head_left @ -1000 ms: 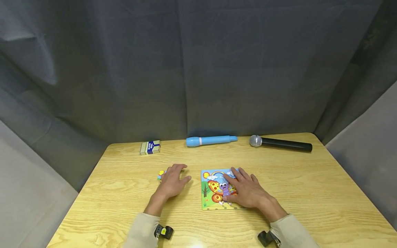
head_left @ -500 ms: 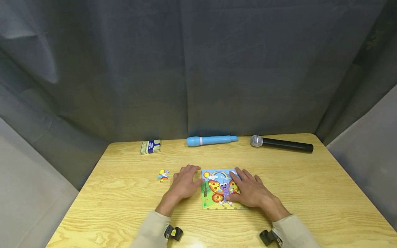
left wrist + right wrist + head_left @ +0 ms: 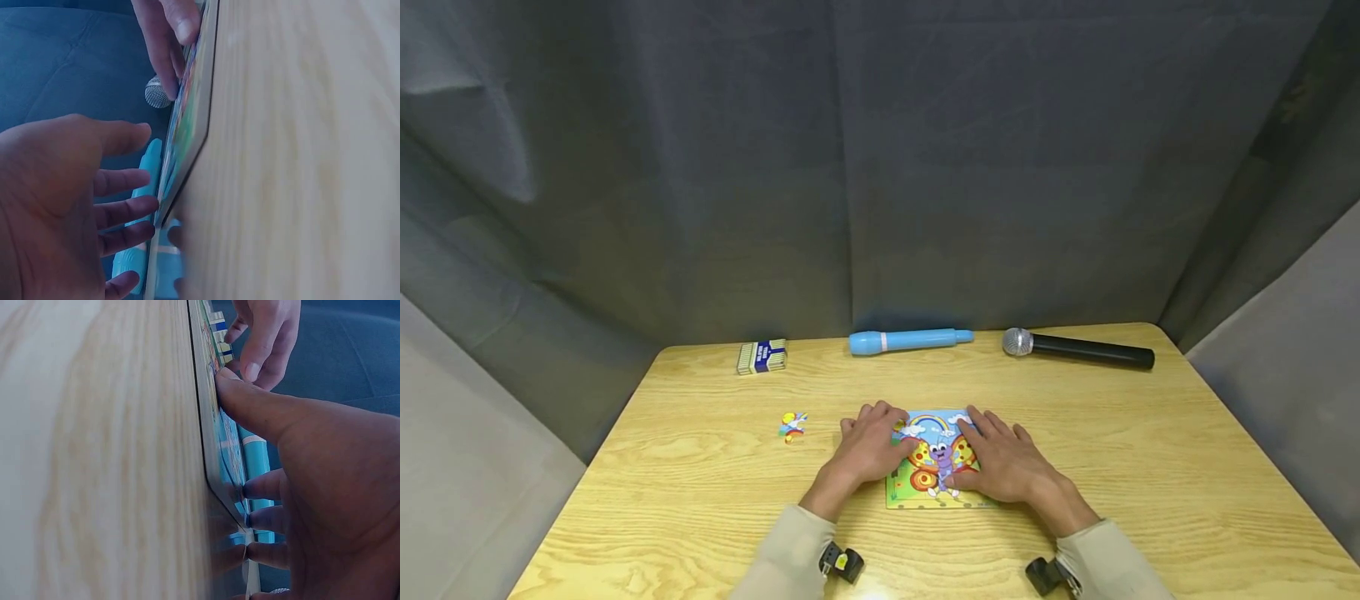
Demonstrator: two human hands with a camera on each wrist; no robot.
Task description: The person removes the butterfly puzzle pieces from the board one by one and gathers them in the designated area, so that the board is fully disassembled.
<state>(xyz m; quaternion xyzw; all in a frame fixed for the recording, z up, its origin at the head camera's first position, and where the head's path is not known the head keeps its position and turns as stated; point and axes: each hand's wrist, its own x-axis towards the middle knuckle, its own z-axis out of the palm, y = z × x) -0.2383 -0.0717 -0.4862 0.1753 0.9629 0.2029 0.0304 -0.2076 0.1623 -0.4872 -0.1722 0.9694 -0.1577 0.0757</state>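
Note:
A flat jigsaw puzzle board (image 3: 932, 500) with a cartoon butterfly lies on the table. My right hand (image 3: 1011, 462) rests on its right side, fingers spread, thumb touching the picture near the butterfly. Over the board's left side is my left hand (image 3: 872, 446), with thumb and fingers apart and nothing between them. In the left wrist view the fingers of my left hand (image 3: 62, 206) are loosely bent close to the board's edge (image 3: 200, 119); contact is hard to tell. From the right wrist, the thumb of my right hand (image 3: 337, 475) presses the board's face (image 3: 228, 434).
Loose jigsaw pieces (image 3: 792, 427) lie left of the board. Along the back edge are a bundle of pale sticks with a blue band (image 3: 762, 357), a light blue microphone-shaped stick (image 3: 912, 340) and a black microphone (image 3: 1078, 347). A dark curtain (image 3: 850, 167) hangs behind the table.
My left hand has moved right, from over the loose pieces to the board's left side, uncovering those pieces. My right hand has stayed on the board with only a slight shift.

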